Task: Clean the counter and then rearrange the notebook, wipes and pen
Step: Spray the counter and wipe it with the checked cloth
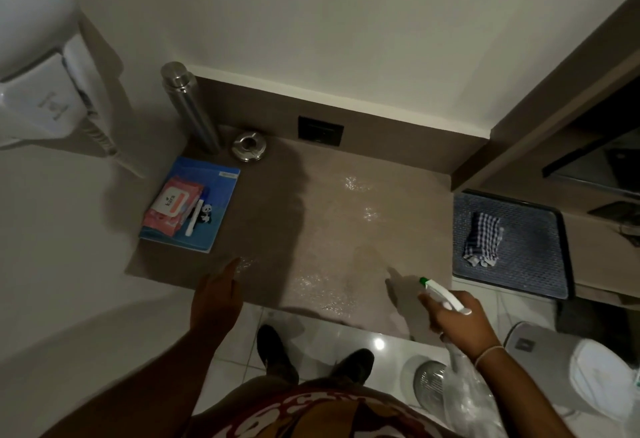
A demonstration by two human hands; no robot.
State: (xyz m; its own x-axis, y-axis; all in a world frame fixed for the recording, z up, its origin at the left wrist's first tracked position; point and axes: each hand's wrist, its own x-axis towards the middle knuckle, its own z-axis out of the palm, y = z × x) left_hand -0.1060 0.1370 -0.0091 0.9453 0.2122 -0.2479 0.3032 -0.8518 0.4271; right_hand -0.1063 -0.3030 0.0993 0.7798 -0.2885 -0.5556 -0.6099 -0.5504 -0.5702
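Observation:
A blue notebook (214,209) lies at the left of the brown counter (277,216). On it rest a pink pack of wipes (173,205) and a white pen (194,217). Wet droplets glisten across the counter's middle and front. My right hand (457,320) grips a clear spray bottle (446,295) with a white and green nozzle aimed at the counter from its front right edge. My left hand (216,295) hovers flat over the front left edge, fingers apart, holding nothing. A checked cloth (483,238) lies on a dark mat (533,264) to the right.
A steel flask (188,108) and a round metal ashtray (249,148) stand at the back left. A black wall socket (321,131) sits in the backsplash. A wall hair dryer (41,91) hangs at left. My shoes, a floor drain and a toilet are below.

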